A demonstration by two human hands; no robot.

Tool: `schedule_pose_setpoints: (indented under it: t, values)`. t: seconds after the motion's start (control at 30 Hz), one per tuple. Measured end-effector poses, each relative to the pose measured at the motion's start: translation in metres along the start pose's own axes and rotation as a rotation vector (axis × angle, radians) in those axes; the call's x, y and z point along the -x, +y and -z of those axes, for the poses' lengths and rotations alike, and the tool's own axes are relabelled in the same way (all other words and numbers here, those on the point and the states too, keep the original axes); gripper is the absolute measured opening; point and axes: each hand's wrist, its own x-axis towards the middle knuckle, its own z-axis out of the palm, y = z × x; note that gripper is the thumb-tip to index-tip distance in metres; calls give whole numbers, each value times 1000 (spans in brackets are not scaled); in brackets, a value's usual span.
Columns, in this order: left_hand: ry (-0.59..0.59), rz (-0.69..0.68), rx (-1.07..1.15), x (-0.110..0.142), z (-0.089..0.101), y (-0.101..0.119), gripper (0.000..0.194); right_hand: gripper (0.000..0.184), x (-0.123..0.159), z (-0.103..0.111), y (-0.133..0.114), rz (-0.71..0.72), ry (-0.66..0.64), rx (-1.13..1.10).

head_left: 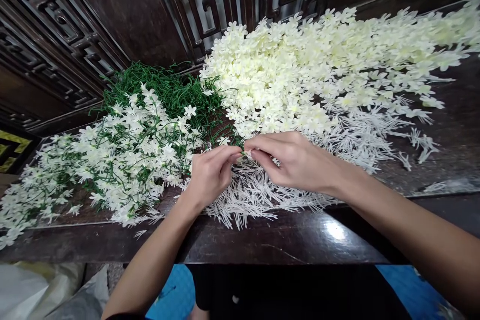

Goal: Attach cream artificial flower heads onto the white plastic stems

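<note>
My left hand and my right hand meet at the fingertips, both pinched closed. Between them is a small artificial flower piece, pale with a touch of green, mostly hidden by the fingers. Directly under the hands lies a heap of thin white plastic stamens. Behind my right hand spreads a big pile of loose cream-white artificial petals. To the left of my left hand are white flowers on green stems, heaped together. A tangle of bare green plastic stems sits behind them.
Everything lies on a dark, glossy wooden bench, against a carved lattice backrest. More stamens are scattered at the right. Below the bench show pale plastic bags and a blue surface.
</note>
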Motion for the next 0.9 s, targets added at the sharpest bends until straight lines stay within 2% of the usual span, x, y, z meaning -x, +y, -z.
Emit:
schedule_pose_setpoints:
  t: [0.33, 0.6, 0.9]
  values:
    - [-23, 8, -9, 0, 1, 1, 18, 29, 1, 0, -3, -30, -30, 31]
    - [5, -11, -10, 0, 1, 2, 15, 25, -1, -2, -4, -60, 14, -128]
    - [14, -99, -47, 1, 1, 0, 14, 12, -4, 6, -8, -377, -52, -490]
